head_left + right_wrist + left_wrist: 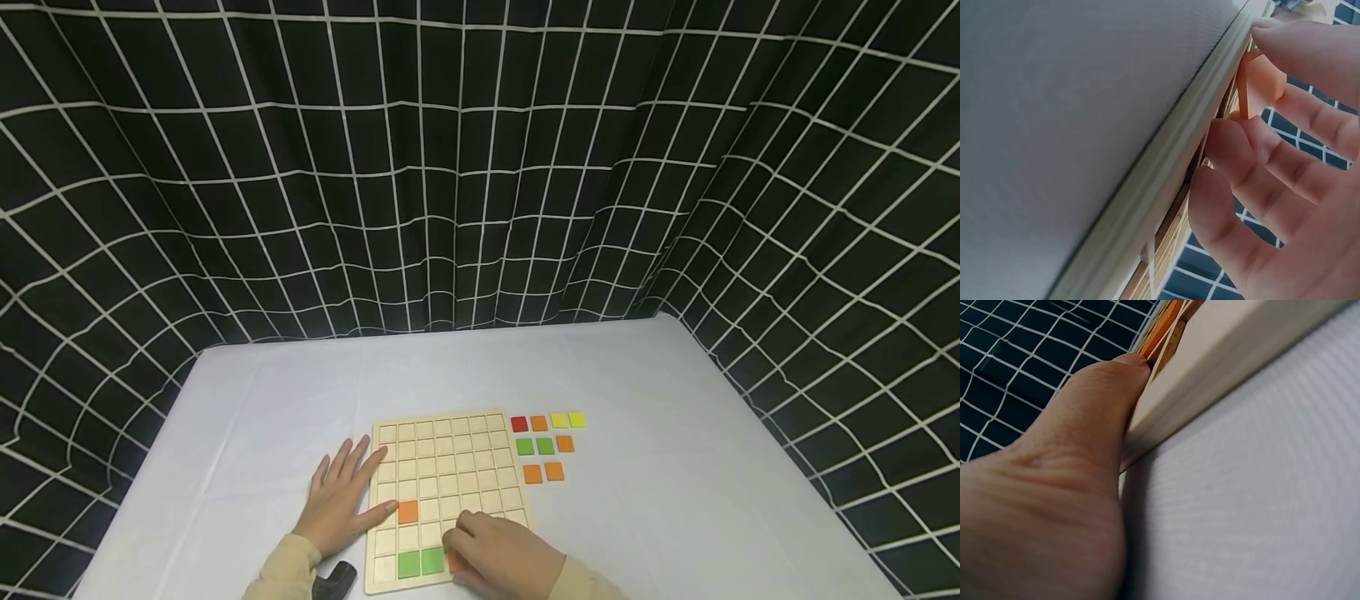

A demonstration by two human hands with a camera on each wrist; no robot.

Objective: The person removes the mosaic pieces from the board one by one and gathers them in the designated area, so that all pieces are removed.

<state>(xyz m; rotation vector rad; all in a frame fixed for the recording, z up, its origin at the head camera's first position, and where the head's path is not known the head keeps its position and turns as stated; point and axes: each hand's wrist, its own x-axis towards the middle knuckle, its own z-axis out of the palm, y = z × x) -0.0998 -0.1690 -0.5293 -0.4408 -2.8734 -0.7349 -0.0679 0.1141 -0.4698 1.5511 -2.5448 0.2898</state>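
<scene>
A wooden grid board (384, 542) lies on the table. My left hand (339, 504) rests with spread fingers along its left edge; the thumb tip (1132, 360) reaches over the rim, beside an orange tile (407, 512) set in a square. Over the front row, my right hand (502, 554) pinches another orange tile (1263, 81) between thumb and fingers. That tile stands tilted against the board, just right of two green tiles (408, 565) in the same row. The right hand covers several front squares in the head view.
Loose tiles lie right of the board in three rows: a red tile (519, 424), two yellow tiles (567, 420), two green tiles (535, 447) and several orange tiles (554, 472). A dark object (335, 581) sits by the left wrist. Dark gridded curtains (450, 208) surround the white table (675, 500).
</scene>
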